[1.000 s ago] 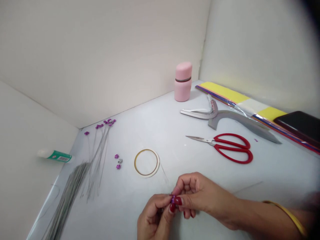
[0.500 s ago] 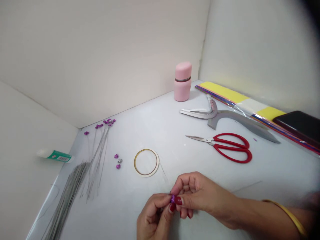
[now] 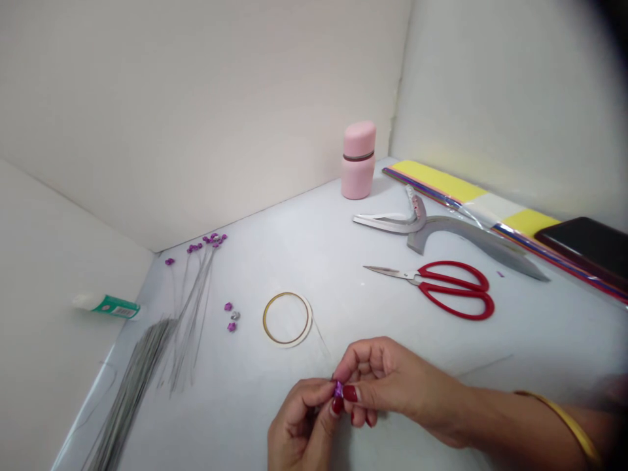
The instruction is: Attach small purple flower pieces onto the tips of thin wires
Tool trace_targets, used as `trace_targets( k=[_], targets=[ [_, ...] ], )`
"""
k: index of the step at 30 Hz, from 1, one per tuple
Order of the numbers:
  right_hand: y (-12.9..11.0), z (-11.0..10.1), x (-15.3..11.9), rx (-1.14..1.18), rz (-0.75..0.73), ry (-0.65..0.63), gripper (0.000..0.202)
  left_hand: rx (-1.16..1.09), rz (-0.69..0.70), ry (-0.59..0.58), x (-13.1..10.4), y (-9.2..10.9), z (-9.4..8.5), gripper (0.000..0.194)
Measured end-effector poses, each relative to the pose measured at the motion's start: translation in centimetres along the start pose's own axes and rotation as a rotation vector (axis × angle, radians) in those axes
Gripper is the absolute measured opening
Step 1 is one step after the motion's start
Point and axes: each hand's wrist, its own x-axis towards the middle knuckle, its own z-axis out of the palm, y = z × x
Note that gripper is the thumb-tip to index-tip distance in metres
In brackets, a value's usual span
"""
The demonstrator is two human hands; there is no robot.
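Observation:
Low in the middle of the view, a small shiny purple paper star is pinched between the fingertips of both hands. My left hand grips it from the left with thumb and forefinger. From the right, my right hand closes thumb and forefinger on it; fingers cover much of the star. Just beyond the hands lies a roll of narrow tape. Two loose purple stars and a silver one rest left of the roll. Farther left, several wire stems carry purple stars at their tips.
Red-handled scissors and a grey curved paper piece lie at the right. A pink flask stands at the back, near packed coloured strips and a dark phone-like object. Bare wires and a glue tube are left.
The fingertips have shifted very slightly around the purple star, and a little more of it shows. Everything else stays in place.

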Motion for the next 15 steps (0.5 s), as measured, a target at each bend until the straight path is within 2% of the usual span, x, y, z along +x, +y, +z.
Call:
trace_targets(
  k=[8, 15],
  targets=[
    [-0.13, -0.11, -0.02, 0.004, 0.003, -0.013, 0.016, 0.002, -0.016, 0.021, 0.03, 0.13, 0.14, 0.007],
    [0.07, -0.15, -0.01, 0.027, 0.017, -0.025, 0.022, 0.011, -0.051, 0.104, 0.02, 0.48, 0.48, 0.011]
  ],
)
